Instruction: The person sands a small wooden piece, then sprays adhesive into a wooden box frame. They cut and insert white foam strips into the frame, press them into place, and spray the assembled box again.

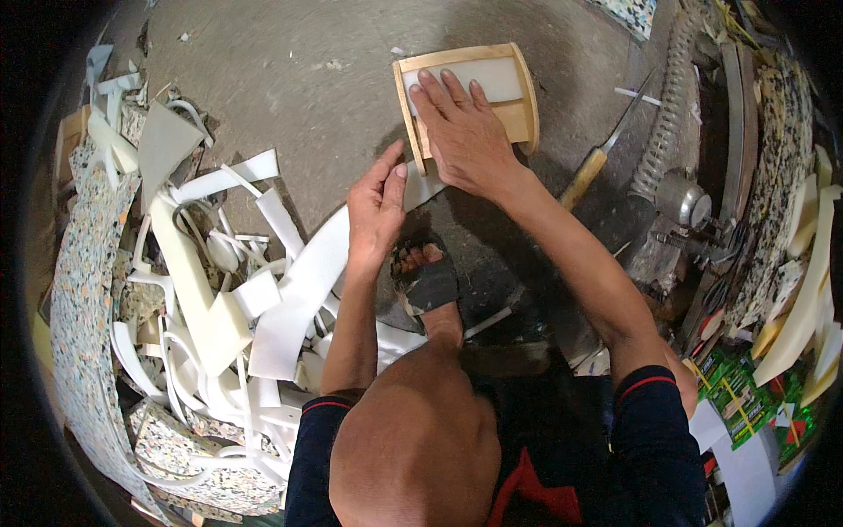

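Note:
A small wooden frame (524, 83) with curved sides lies on the floor ahead of me. A white foam pad (492, 79) sits inside it, beside a pale wooden panel (518, 120). My right hand (470, 145) rests flat over the pad and frame, fingers stretched out, covering part of both. Just left of the frame's near corner is my left hand (376, 211), fingers extended and holding nothing that I can see. A long white foam strip (307, 268) runs behind that hand toward the frame's near edge.
Foam offcuts (189, 299) pile up on the left beside a speckled foam sheet (92, 281). To the right lie a wooden-handled knife (587, 176), a coiled hose (663, 132) and a metal cup-shaped part (685, 205). My sandalled foot (428, 281) stands near the frame.

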A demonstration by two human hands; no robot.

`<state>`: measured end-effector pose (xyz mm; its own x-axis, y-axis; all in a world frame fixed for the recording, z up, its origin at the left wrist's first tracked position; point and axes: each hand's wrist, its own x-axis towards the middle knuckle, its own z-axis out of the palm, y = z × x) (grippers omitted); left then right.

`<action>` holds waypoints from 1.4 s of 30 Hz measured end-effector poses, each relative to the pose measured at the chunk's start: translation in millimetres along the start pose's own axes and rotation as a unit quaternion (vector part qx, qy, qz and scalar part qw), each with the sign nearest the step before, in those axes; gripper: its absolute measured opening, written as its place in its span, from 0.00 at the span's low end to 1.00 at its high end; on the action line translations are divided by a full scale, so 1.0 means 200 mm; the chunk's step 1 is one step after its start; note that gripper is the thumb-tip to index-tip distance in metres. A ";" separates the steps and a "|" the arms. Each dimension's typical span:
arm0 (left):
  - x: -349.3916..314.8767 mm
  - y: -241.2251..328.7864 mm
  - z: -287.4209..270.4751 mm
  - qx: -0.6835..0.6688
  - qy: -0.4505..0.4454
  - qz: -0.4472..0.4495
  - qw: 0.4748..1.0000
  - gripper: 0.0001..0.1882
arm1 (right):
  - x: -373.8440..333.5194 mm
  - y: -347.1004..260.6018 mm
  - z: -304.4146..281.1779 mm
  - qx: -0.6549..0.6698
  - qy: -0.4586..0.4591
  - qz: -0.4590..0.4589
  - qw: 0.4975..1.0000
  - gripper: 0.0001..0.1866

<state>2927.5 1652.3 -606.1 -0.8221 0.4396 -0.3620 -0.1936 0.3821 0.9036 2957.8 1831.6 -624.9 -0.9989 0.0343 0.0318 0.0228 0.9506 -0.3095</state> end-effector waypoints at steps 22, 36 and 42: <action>0.00 -0.05 0.04 -0.075 -0.053 -0.003 0.996 0.23 | 0.05 0.04 0.02 -0.029 -0.006 -0.002 1.000 0.34; 0.02 -0.14 0.05 -0.128 -0.076 0.012 0.989 0.24 | 0.02 0.08 0.02 -0.070 -0.022 0.019 0.997 0.34; 0.04 -0.17 0.12 -0.081 -0.008 -0.010 0.997 0.25 | -0.08 0.06 -0.05 -0.043 -0.057 0.059 0.996 0.27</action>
<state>2940.8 1662.1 -644.3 -0.8094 0.4462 -0.3818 -0.2942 0.2546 0.9212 2973.9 1845.5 -620.0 -0.9871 0.1172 -0.1092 0.1392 0.9650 -0.2222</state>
